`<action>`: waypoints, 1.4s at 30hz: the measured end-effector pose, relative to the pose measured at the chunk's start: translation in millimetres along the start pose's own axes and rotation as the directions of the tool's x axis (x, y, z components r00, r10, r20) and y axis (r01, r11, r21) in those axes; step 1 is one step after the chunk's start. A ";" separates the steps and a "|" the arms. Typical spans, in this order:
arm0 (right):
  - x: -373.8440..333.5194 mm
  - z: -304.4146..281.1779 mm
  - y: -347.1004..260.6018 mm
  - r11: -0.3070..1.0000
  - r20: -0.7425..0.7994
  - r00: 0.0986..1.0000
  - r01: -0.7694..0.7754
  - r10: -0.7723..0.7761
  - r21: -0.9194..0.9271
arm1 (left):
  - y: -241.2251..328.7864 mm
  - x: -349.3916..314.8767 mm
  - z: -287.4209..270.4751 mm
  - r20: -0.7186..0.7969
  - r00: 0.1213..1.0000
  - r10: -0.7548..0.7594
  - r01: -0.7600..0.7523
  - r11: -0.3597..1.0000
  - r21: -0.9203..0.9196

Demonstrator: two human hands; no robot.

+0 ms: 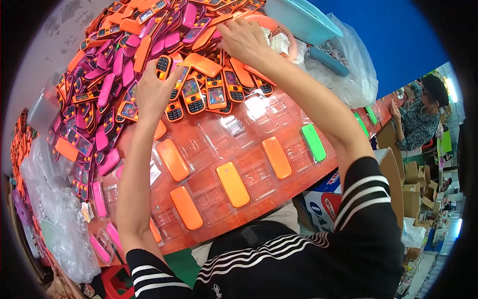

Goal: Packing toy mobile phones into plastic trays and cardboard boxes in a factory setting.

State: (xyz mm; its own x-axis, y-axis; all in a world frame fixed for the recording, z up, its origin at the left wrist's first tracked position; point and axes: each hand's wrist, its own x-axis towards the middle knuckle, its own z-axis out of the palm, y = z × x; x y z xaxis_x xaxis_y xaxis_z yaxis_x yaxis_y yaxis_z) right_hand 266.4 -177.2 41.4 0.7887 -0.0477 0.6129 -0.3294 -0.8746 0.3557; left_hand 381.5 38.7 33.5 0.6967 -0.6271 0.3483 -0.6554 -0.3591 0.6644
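My left hand (155, 92) is closed round an orange mobile phone (163, 67) with a black keypad, held at the near side of a large heap of phones (117, 74). Orange and magenta phones lie jumbled in that heap, some showing keypads and screens, others their plain backs. My right hand (244, 42) reaches over its far right part, fingers apart, beside an orange phone (219, 20). Near me, clear plastic trays (219, 132) cover the red table. Backs up in them lie orange phones (173, 159), a yellow-orange one (233, 184) and a green one (313, 142).
An orange basket (294, 47) with white pieces and a light blue basin (303, 22) stand beyond my right hand. Clear plastic bags lie at the right (361, 74) and left (55, 209). Cardboard boxes (393, 169) stand at the right, where another person (423, 112) sits.
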 end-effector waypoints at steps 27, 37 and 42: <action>-250.2 -168.5 33.9 0.441 0.323 0.423 -0.897 0.847 0.021 | 76.2 -117.8 43.6 0.721 0.691 -0.048 0.721 0.124 -0.682; -238.2 -95.5 0.0 0.579 0.131 0.564 -0.800 0.815 -0.157 | 79.0 -141.0 57.8 0.779 0.616 0.120 0.788 -0.106 -0.607; -238.3 -92.5 -2.0 0.666 0.248 0.627 -0.736 0.739 -0.121 | 67.9 -144.6 52.3 0.740 0.654 0.160 0.756 -0.090 -0.649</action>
State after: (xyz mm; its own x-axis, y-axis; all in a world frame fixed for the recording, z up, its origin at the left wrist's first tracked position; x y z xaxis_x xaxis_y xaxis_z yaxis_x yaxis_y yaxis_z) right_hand 31.1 -119.5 -40.1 0.3800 -0.7955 0.4720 -0.8627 -0.4889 -0.1294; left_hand 221.0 68.8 -6.3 0.1348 -0.9787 -0.1551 0.7745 0.0065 0.6325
